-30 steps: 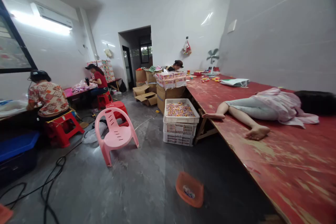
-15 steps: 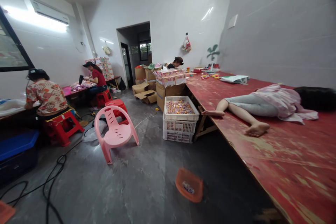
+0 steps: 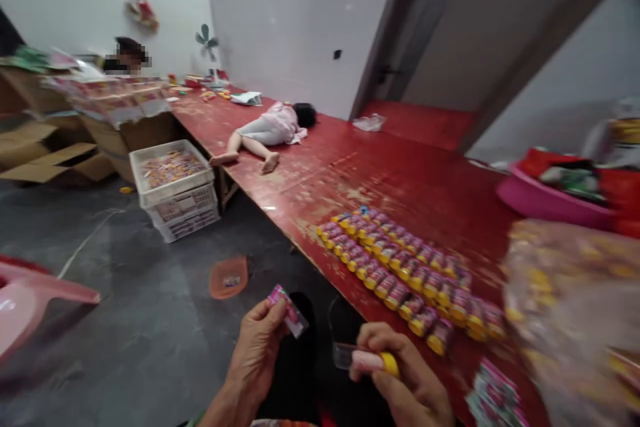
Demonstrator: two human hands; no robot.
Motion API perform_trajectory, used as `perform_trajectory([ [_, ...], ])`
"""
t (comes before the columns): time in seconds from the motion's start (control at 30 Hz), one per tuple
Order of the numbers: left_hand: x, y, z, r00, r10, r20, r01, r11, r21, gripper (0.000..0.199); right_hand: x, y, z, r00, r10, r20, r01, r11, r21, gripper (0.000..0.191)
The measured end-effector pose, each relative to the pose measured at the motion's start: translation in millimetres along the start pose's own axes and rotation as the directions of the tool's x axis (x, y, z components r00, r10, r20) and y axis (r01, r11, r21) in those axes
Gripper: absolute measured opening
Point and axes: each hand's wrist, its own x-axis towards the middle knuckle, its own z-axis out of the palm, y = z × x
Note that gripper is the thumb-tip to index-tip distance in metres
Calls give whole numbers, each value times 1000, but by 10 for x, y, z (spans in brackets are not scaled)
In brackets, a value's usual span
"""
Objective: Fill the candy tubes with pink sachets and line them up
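My left hand (image 3: 253, 350), at the lower middle, pinches a small pink printed packet with a clear end (image 3: 293, 313) between thumb and fingers. To its right, my right hand (image 3: 413, 380) grips a small clear tube with a yellow cap (image 3: 370, 360); something pale pink shows inside it. The two hands are apart, above my lap. Beyond my right hand, rows of yellow-capped tubes in pink wraps (image 3: 395, 260) lie on the red table (image 3: 425, 167). A pile of printed packets (image 3: 495, 397) lies near the table's front edge.
A large clear bag of yellow-capped pieces (image 3: 565, 293) and a pink basin (image 3: 555, 200) stand at right. A person (image 3: 275, 127) lies on the table farther back. White crates (image 3: 175, 193), an orange tray (image 3: 229, 278) and a pink chair (image 3: 40, 300) are on the floor.
The view has swung right and down. Both my hands, with the packet and the tube, and the tube rows have come into view. The pink chair has shifted to the left edge.
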Motion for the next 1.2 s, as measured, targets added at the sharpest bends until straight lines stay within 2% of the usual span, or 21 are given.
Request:
perform_trajectory([
  [0.07, 12, 0, 2, 1000, -17, 1, 17, 1000, -10, 39, 21, 27, 58, 998, -46, 31, 45, 998, 45, 12],
  [0.13, 1, -36, 20, 1000, -26, 0, 26, 1000, -13, 39, 49, 48, 111, 996, -76, 41, 75, 997, 22, 13],
  [0.27, -35, -133, 83, 997, -81, -7, 81, 996, -42, 40, 61, 54, 180, 985, -166, 41, 169, 982, -81, 13],
  [0.4, -58, -176, 130, 988, -157, 4, 157, 987, -37, 41, 23, 87, 216, 966, -259, -28, 246, 942, -229, 12],
  [0.6, -65, -240, 65, 993, -117, 32, 116, 992, 43, 36, -53, 266, 194, 885, -466, 10, 401, 751, -525, 21],
  [0.7, -85, -280, 29, 993, -103, 52, 98, 990, 101, 35, -57, 313, 225, 812, -582, 31, 452, 595, -664, 22],
  [0.77, -95, -296, 19, 993, -92, 74, 81, 986, 143, 36, -42, 312, 265, 774, -633, 26, 463, 538, -705, 19],
  [0.97, -114, -300, 33, 987, -93, 128, 65, 976, 208, 38, -15, 346, 339, 773, -634, -31, 483, 619, -619, 21],
  [1.13, -176, -327, 80, 969, -160, 189, 121, 972, 203, 39, -11, 423, 336, 769, -640, 10, 505, 597, -624, 32],
  [1.2, -194, -323, 95, 966, -181, 186, 144, 970, 197, 40, -4, 373, 310, 801, -596, 52, 505, 627, -593, 34],
])
